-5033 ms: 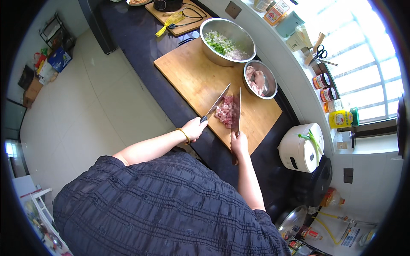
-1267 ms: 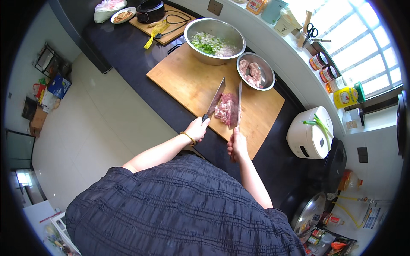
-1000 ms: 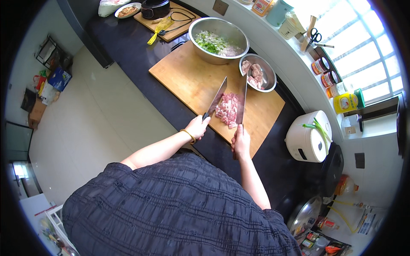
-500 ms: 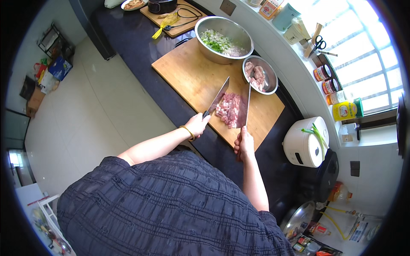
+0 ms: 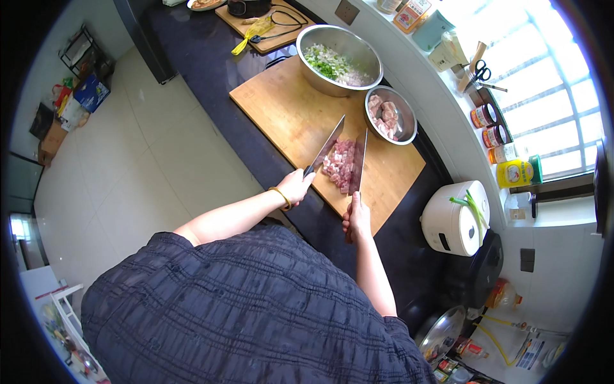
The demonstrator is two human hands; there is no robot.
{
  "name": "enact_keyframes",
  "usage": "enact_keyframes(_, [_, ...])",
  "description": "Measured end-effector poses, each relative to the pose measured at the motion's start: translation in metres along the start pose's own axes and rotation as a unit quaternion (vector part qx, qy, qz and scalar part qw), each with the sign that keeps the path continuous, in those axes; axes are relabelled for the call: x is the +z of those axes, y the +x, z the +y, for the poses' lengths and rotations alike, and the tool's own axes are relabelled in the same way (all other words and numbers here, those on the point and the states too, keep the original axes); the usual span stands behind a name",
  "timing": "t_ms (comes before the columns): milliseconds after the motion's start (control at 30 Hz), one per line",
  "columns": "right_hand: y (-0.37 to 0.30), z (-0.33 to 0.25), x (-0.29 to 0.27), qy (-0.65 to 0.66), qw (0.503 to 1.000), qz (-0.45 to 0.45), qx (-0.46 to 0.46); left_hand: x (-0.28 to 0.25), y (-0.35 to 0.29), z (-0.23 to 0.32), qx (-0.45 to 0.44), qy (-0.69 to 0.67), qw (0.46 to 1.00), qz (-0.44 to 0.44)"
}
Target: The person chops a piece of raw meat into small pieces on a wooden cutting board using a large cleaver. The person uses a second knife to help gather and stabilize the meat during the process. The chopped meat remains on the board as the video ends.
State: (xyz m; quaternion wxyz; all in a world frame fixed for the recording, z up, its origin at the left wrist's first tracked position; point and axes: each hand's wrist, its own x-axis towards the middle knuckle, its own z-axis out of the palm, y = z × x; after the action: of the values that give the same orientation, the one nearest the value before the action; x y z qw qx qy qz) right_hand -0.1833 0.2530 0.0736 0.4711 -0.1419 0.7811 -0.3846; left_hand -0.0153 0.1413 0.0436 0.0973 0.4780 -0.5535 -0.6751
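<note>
A pile of chopped raw meat (image 5: pixel 338 168) lies on the wooden cutting board (image 5: pixel 265 105), with a blade on either side of it. My left hand (image 5: pixel 295 188), a bangle at its wrist, is closed around the handle of a kitchen knife (image 5: pixel 329 142) slanting along the pile's left side. In my right hand (image 5: pixel 358 219) is a cleaver (image 5: pixel 360 165), its blade standing along the pile's right side. Beyond the blades, a small metal bowl (image 5: pixel 411 123) holds larger meat pieces (image 5: pixel 384 115). A big metal bowl (image 5: pixel 362 52) contains chopped greens and pale bits (image 5: pixel 331 63).
Right of the board stands a white rice cooker (image 5: pixel 450 216) with green onion stalks (image 5: pixel 474 208) on its lid. Another board (image 5: pixel 276 42) with a black cord lies at the back left. Jars (image 5: pixel 494 136) and scissors (image 5: pixel 481 69) line the window sill.
The cleaver in my right hand has moved left, its blade now closer against the meat pile. My left hand and its knife have hardly moved. The whole view has shifted slightly.
</note>
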Motion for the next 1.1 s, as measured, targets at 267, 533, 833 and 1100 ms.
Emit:
enact_keyframes(267, [-0.003,0.002,0.0,0.005,1.0,-0.007,0.009,-0.001,0.0,0.002,0.01,0.022,1.0,-0.003])
enact_keyframes(533, [-0.004,0.007,0.002,-0.023,1.0,0.001,-0.001,0.001,-0.002,-0.002,0.008,0.02,1.0,0.003])
enact_keyframes(833, [-0.006,0.003,-0.002,-0.002,1.0,-0.025,0.007,0.001,-0.005,0.0,0.003,0.019,1.0,0.003])
enact_keyframes(1100, [0.0,0.007,0.005,-0.017,1.0,-0.021,-0.013,0.003,-0.004,0.001,0.013,0.022,1.0,0.011])
